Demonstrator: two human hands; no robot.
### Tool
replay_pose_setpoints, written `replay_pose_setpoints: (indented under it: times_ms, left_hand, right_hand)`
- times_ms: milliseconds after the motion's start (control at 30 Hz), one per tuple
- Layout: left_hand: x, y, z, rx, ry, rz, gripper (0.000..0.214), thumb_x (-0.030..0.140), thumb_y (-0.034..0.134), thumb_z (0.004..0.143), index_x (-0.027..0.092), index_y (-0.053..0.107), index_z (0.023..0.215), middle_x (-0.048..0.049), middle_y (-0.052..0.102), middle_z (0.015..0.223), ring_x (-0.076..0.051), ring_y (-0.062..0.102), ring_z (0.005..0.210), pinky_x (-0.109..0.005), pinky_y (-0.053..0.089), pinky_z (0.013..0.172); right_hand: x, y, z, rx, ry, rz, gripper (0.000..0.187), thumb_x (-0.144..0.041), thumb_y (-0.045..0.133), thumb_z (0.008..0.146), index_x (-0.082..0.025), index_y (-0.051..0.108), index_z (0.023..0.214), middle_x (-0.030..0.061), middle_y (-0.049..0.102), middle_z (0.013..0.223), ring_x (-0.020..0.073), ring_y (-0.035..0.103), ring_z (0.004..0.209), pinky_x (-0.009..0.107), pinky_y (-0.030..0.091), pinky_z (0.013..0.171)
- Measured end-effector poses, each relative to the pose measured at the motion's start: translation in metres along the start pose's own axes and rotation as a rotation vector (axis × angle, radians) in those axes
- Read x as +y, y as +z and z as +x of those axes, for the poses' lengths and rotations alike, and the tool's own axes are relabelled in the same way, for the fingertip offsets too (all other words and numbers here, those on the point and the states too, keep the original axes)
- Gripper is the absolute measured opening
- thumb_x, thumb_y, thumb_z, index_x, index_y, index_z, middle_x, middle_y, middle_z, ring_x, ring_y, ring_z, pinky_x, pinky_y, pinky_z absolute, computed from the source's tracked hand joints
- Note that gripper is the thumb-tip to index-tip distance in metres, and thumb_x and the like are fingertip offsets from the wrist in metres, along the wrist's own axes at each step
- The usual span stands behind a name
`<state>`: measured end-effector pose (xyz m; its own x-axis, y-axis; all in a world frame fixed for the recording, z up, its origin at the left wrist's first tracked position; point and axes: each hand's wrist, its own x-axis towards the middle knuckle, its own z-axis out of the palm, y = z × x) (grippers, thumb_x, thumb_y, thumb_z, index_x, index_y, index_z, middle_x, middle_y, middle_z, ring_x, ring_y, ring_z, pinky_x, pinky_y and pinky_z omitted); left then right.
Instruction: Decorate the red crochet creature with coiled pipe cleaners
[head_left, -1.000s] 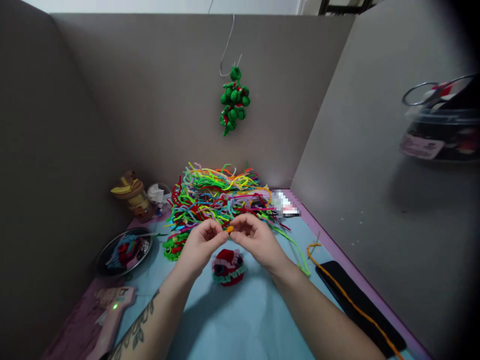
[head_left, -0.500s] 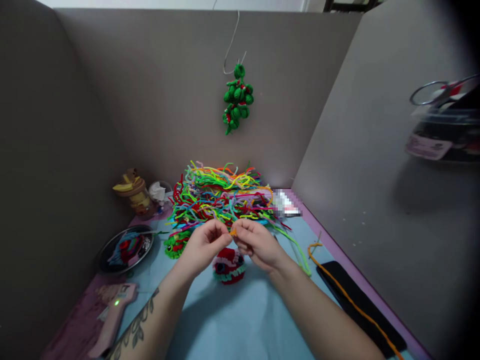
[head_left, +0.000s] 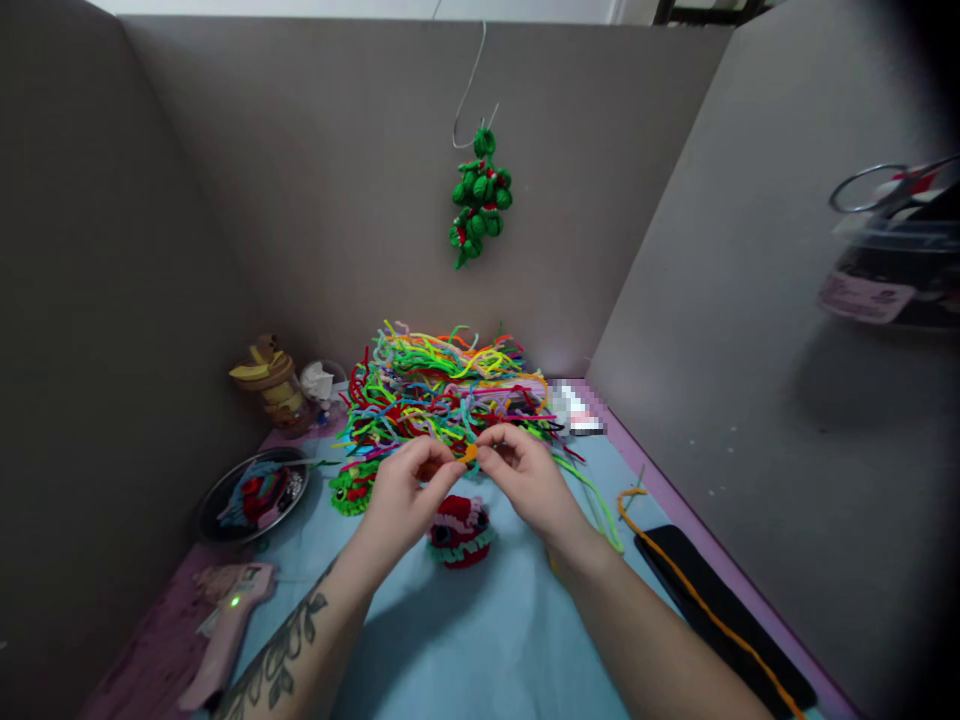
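The person's left hand [head_left: 405, 492] and right hand [head_left: 531, 482] meet, each grip pinched closed on a small orange piece of fuzzy yarn [head_left: 470, 454], held up near the rounded red, pink and mint crocheted figure [head_left: 460, 534] sitting on the blue-covered counter [head_left: 472, 650].

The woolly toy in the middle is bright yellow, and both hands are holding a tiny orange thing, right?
Not quite: the colour is wrong. The head view shows the woolly toy is mainly red. The left hand and right hand do hold the tiny orange thing.
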<state>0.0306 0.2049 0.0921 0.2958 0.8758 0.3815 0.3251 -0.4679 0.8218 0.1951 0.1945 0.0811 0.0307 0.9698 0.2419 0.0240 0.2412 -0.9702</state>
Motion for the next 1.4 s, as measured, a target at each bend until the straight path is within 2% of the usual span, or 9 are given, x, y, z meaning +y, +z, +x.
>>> replay_pose_setpoints:
  times_ms: [100,267,533,733,867,1000,1167,1267,1400]
  left_hand:
    - [0.002,0.0,-0.004,0.025,0.106,0.131,0.013,0.025,0.058,0.084,0.017,0.056,0.074,0.0,0.058,0.072,-0.012,0.052,0.066,-0.022,0.041,0.061]
    - [0.004,0.0,-0.006,-0.011,0.168,0.209,0.012,0.023,0.058,0.085,0.018,0.055,0.074,0.0003,0.056,0.072,-0.012,0.051,0.066,-0.022,0.039,0.061]
    - [0.007,-0.003,-0.004,-0.046,0.173,0.179,0.013,0.022,0.058,0.085,0.018,0.055,0.073,0.0016,0.056,0.069,-0.011,0.051,0.065,-0.022,0.039,0.06]
    - [0.006,-0.004,-0.004,-0.028,0.14,0.147,0.012,0.023,0.06,0.083,0.018,0.057,0.073,0.0008,0.06,0.071,-0.012,0.055,0.065,-0.022,0.042,0.061]
    - [0.006,-0.006,-0.003,-0.007,0.165,0.161,0.009,0.022,0.063,0.081,0.018,0.059,0.074,0.0004,0.061,0.071,-0.012,0.056,0.066,-0.022,0.043,0.061]
    - [0.007,-0.009,-0.002,-0.005,0.221,0.183,0.007,0.02,0.066,0.079,0.019,0.061,0.074,0.0002,0.063,0.071,-0.013,0.057,0.066,-0.023,0.043,0.062]
    - [0.011,-0.013,-0.002,-0.127,0.274,0.112,0.003,0.018,0.065,0.08,0.019,0.066,0.078,-0.001,0.065,0.073,-0.012,0.059,0.068,-0.022,0.045,0.064]
    - [0.01,-0.013,-0.002,-0.15,0.331,0.098,0.012,0.015,0.06,0.083,0.021,0.069,0.088,-0.0028,0.064,0.08,-0.012,0.06,0.072,-0.022,0.046,0.066]
    - [0.006,-0.013,-0.002,-0.097,0.341,0.132,0.015,0.014,0.059,0.084,0.021,0.07,0.092,-0.0037,0.063,0.082,-0.012,0.059,0.074,-0.022,0.046,0.067]
  right_hand:
    - [-0.002,0.0,-0.001,0.011,-0.026,-0.115,0.02,-0.037,0.063,0.077,-0.018,0.061,0.08,0.0017,0.06,0.075,0.0146,0.053,0.068,0.026,0.041,0.061]
    - [-0.005,0.0,-0.003,-0.018,-0.028,-0.111,0.018,-0.034,0.063,0.076,-0.017,0.064,0.082,0.0026,0.063,0.077,0.0148,0.054,0.068,0.028,0.043,0.063]
    - [-0.006,-0.001,-0.002,-0.083,-0.14,-0.1,0.013,-0.031,0.061,0.08,-0.018,0.061,0.078,0.0013,0.056,0.079,0.0143,0.053,0.073,0.027,0.042,0.066]
    - [-0.011,-0.003,-0.001,-0.19,-0.149,-0.073,0.018,-0.034,0.056,0.084,-0.018,0.058,0.075,0.0007,0.053,0.077,0.0138,0.049,0.073,0.026,0.039,0.067]
    - [-0.009,-0.004,-0.001,-0.252,-0.055,0.02,0.022,-0.037,0.058,0.083,-0.017,0.056,0.073,-0.0017,0.048,0.071,0.0104,0.043,0.063,0.022,0.034,0.057]
    - [-0.002,-0.006,-0.001,-0.403,0.137,0.2,0.028,-0.042,0.063,0.078,-0.017,0.053,0.071,-0.0064,0.039,0.057,0.0067,0.029,0.048,0.021,0.02,0.044]
    - [0.001,-0.011,0.0,-0.612,0.297,0.332,0.034,-0.043,0.072,0.069,-0.016,0.051,0.066,-0.0088,0.038,0.051,0.0041,0.023,0.043,0.02,0.014,0.042]
    - [0.002,-0.013,0.001,-0.592,0.3,0.324,0.035,-0.044,0.073,0.069,-0.015,0.053,0.069,-0.0096,0.037,0.05,0.0037,0.022,0.042,0.02,0.014,0.042]
    - [0.001,-0.011,0.001,-0.513,0.24,0.27,0.033,-0.047,0.066,0.076,-0.016,0.055,0.079,-0.0101,0.035,0.051,0.0045,0.022,0.042,0.02,0.015,0.041]
